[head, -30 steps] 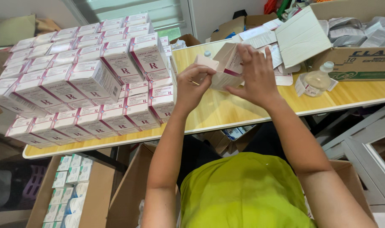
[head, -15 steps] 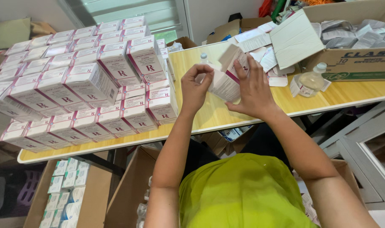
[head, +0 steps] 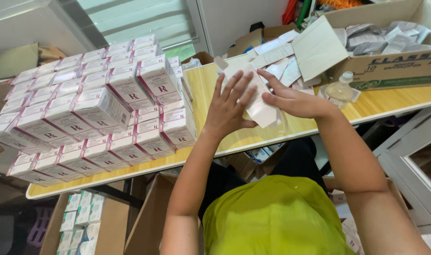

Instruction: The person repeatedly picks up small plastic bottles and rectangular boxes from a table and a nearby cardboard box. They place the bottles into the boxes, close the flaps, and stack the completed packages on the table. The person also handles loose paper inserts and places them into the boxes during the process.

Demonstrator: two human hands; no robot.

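White flat carton [head: 253,97], one only, held above the yellow tabletop [head: 291,130] between both hands. Left hand [head: 229,106] lies spread-fingered against its face, the grip unclenched; right hand [head: 293,100] pinches the carton's right edge. Squaring it up probably calls for pressing opposite edges evenly, keeping the flaps free. Finished pink-and-white boxes [head: 97,111] stand stacked at left, too many to count; one small bottle [head: 340,89] beside one brown cardboard box [head: 390,66].
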